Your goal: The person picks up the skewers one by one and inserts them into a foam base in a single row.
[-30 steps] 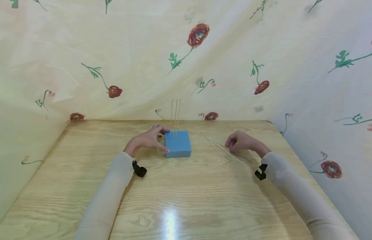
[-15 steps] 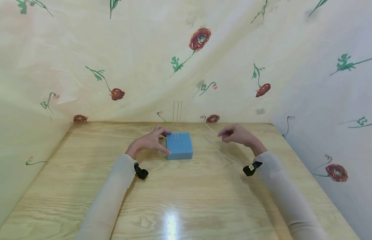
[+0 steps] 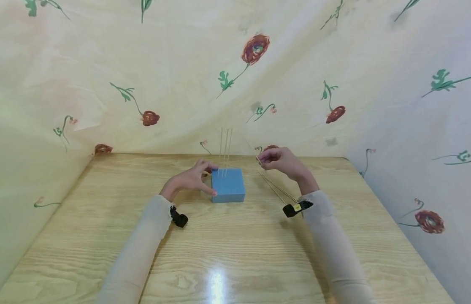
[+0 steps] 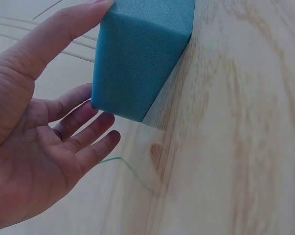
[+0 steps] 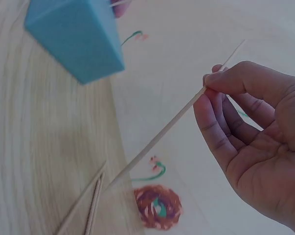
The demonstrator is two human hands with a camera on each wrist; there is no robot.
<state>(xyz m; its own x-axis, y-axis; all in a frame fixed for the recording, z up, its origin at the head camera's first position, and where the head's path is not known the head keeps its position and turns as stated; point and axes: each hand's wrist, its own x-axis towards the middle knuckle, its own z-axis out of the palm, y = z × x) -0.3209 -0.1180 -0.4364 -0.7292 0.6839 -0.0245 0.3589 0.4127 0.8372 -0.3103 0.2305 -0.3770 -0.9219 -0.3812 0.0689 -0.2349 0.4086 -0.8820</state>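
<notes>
On the table sits a blue foam block with three thin wooden skewers standing upright near its back left. My left hand holds the block's left side, thumb at the front corner and fingers at the back corner. In the left wrist view the thumb lies against the foam block. My right hand is raised right of the block. As the right wrist view shows, its thumb and fingertips pinch another wooden skewer, held slanted and apart from the block.
Loose skewers lie on the wooden table right of the block, partly under the right wrist. A flower-patterned cloth hangs behind the table's back edge and along both sides.
My right hand has picked a skewer up from the loose ones, lifted it and moved left toward the block. The left hand has stayed on the block.
</notes>
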